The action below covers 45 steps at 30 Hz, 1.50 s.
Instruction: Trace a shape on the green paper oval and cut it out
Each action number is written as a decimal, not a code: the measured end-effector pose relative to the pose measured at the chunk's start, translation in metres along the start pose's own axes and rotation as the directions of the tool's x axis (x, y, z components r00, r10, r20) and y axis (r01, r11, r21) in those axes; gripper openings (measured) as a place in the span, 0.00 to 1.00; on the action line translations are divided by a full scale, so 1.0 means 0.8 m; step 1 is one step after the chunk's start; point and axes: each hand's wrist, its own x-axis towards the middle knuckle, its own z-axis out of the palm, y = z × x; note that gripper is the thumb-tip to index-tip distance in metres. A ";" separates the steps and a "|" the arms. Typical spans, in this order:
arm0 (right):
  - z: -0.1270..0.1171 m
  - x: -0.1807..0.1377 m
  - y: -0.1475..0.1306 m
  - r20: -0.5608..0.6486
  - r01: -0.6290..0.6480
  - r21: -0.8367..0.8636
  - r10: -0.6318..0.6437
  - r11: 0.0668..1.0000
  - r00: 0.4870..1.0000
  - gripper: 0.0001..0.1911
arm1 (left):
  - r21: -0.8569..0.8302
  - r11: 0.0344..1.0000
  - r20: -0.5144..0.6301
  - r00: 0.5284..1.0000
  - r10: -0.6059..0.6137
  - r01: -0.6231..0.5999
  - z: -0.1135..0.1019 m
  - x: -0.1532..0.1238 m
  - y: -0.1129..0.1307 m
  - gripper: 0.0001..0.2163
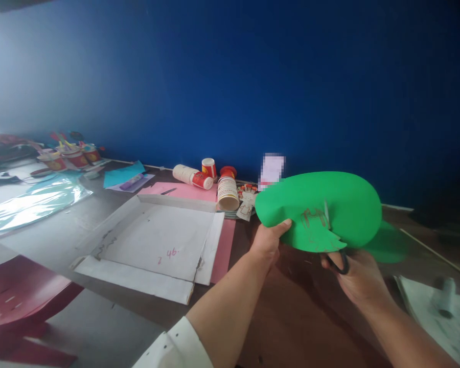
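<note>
The left hand (pixel 268 241) pinches the near left edge of a green paper sheet (pixel 320 202) above the desk (pixel 291 317), thumb on top. The right hand (pixel 362 278), curled around black-handled scissors (pixel 344 263), sits at the sheet's near edge, one blade showing above the paper.

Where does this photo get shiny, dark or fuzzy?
Head view: glare streaks the clear plastic sheet at left; in the head view, the blue wall is hazily bright on its left and dark on its right; in the head view, the pale cylinder at lower right looks blurred, while the outline of the green paper is fairly crisp.
</note>
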 end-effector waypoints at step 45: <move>0.006 -0.004 -0.013 -0.026 -0.062 -0.254 0.057 0.965 0.998 0.21 | 0.166 0.976 -0.033 0.989 0.147 -0.139 -0.015 0.015 0.028 0.27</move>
